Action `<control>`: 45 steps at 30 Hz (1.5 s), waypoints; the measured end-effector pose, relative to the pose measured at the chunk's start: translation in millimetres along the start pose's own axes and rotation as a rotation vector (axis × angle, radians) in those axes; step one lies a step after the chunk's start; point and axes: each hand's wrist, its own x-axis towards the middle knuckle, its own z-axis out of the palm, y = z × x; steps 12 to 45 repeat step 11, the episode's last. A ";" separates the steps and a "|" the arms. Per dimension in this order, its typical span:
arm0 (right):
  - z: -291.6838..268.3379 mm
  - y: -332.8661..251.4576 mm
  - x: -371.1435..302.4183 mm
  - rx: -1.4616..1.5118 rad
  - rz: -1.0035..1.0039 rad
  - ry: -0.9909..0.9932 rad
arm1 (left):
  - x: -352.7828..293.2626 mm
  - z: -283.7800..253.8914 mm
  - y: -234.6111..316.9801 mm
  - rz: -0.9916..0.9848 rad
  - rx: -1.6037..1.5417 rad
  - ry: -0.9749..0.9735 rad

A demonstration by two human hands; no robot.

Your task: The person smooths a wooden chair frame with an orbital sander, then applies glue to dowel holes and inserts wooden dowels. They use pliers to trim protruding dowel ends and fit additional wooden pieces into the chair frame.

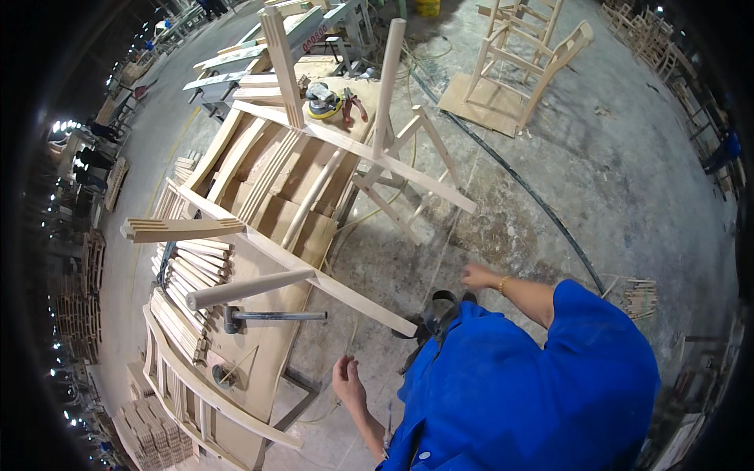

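An unfinished wooden chair frame (338,291) lies on its side across the workbench, legs sticking up and out toward my left. My left hand (346,381) hangs low beside the bench's near edge, fingers loosely bent and apart, touching nothing. Out to the right of the frame, over the floor, is my right hand (479,277), with a bracelet at the wrist. Its fingers are relaxed and nothing shows in them. Under the frame's near leg lies a hammer (275,315) with a dark handle. A curved wooden chair back (228,399) rests at the bench's near left.
Loose wooden sticks (184,286) are piled on the workbench (275,345). A sander (320,102) and red-handled pliers (348,107) lie at its far end. A black hose (528,182) crosses the floor. Another chair frame (528,63) stands on a board (481,106).
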 end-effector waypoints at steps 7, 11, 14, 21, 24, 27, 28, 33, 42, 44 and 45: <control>-35.0 149.7 -73.5 0.502 0.315 0.093 | -14.7 104.5 68.9 0.155 -0.080 -0.140; -53.6 187.1 -103.0 0.474 0.560 0.144 | -11.2 161.6 90.7 0.121 0.043 -0.322; -53.6 187.1 -103.0 0.474 0.560 0.144 | -11.2 161.6 90.7 0.121 0.043 -0.322; -53.6 187.1 -103.0 0.474 0.560 0.144 | -11.2 161.6 90.7 0.121 0.043 -0.322; -53.6 187.1 -103.0 0.474 0.560 0.144 | -11.2 161.6 90.7 0.121 0.043 -0.322; -53.6 187.1 -103.0 0.474 0.560 0.144 | -11.2 161.6 90.7 0.121 0.043 -0.322; -53.6 187.1 -103.0 0.474 0.560 0.144 | -11.2 161.6 90.7 0.121 0.043 -0.322; -53.6 187.1 -103.0 0.474 0.560 0.144 | -11.2 161.6 90.7 0.121 0.043 -0.322; -53.6 187.1 -103.0 0.474 0.560 0.144 | -11.2 161.6 90.7 0.121 0.043 -0.322; -53.6 187.1 -103.0 0.474 0.560 0.144 | -11.2 161.6 90.7 0.121 0.043 -0.322; -53.6 187.1 -103.0 0.474 0.560 0.144 | -11.2 161.6 90.7 0.121 0.043 -0.322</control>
